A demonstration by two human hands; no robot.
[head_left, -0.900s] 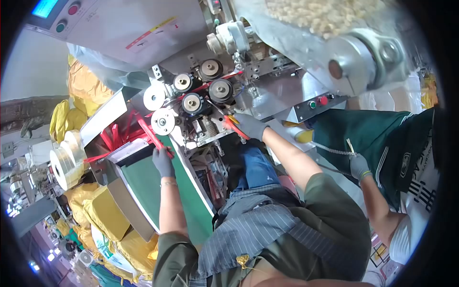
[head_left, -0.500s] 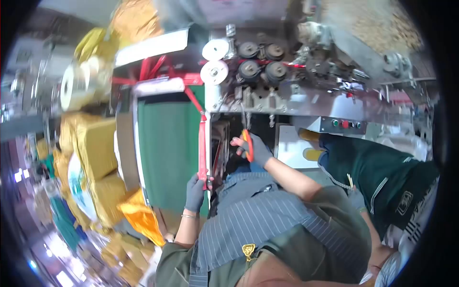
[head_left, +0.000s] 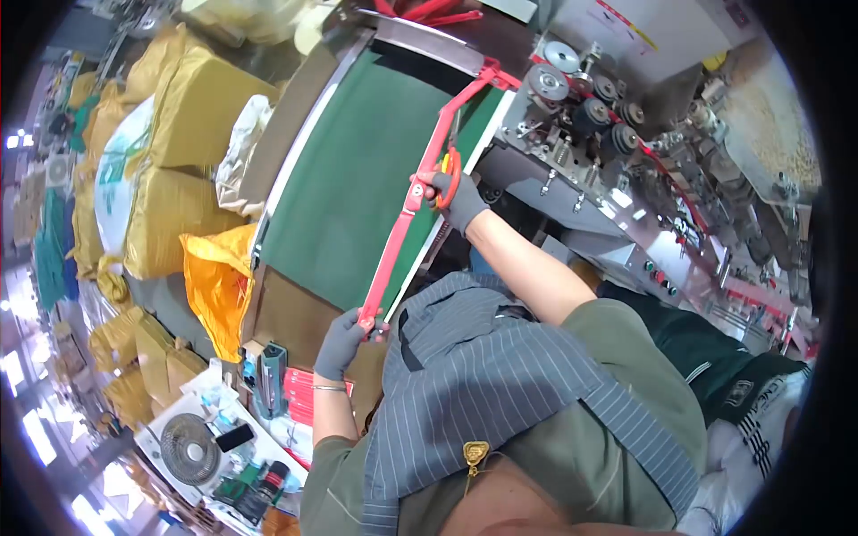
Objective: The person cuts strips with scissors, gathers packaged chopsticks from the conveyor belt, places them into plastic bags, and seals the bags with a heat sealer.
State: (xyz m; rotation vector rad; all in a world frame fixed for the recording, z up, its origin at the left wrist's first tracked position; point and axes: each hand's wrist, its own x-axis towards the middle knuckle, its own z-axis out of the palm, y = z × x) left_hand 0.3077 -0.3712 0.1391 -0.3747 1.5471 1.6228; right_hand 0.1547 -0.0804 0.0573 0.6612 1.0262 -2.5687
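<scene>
A flat red strap [head_left: 391, 255] with a few small pale marks runs taut from the far edge of the green belt [head_left: 349, 170] down to my left hand [head_left: 340, 347]. That gloved hand is closed on its near end. My right hand [head_left: 463, 204], also gloved, is closed round the orange handles of a pair of scissors [head_left: 452, 183]. The scissors' blades point away toward the machine and are partly hidden by the strap. My right fingertips lie against the strap at mid-length; whether they pinch it, I cannot tell.
On the right stands a machine with several rollers [head_left: 590, 116] and a button box [head_left: 657, 275]. A person in dark clothing [head_left: 679, 330] is beside me. Yellow sacks [head_left: 192, 107], an orange bag [head_left: 219, 286] and a fan [head_left: 189, 448] are on the left.
My view has turned and shifted left. My right hand has moved with the scissors from beside the machine to the strap. My left hand still holds the strap's end.
</scene>
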